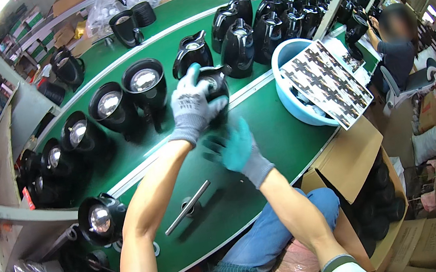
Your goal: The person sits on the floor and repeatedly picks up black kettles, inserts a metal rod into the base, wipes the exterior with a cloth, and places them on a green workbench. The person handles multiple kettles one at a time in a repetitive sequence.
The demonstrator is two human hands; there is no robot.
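My left hand (pixel 193 105), in a grey glove, grips the top of a shiny black jug (pixel 216 82) on the green worktable. Its fingers and thumb wrap round the rim and partly hide it. Just nearer to me, my right hand (pixel 239 151), in a grey glove with a green palm, is spread open and holds nothing. Several finished-looking black jugs (pixel 238 46) with spouts stand upright beyond and to the right. On the left, several open black jug bodies (pixel 145 85) show silvery rounded insides.
A metal rod (pixel 187 208) lies across a small round piece on the near table. At right, a light-blue basin (pixel 284 76) carries a black-and-white patterned sheet (pixel 327 85). Below it is a cardboard box (pixel 352 162) of black parts. A seated person (pixel 397 51) works farther right.
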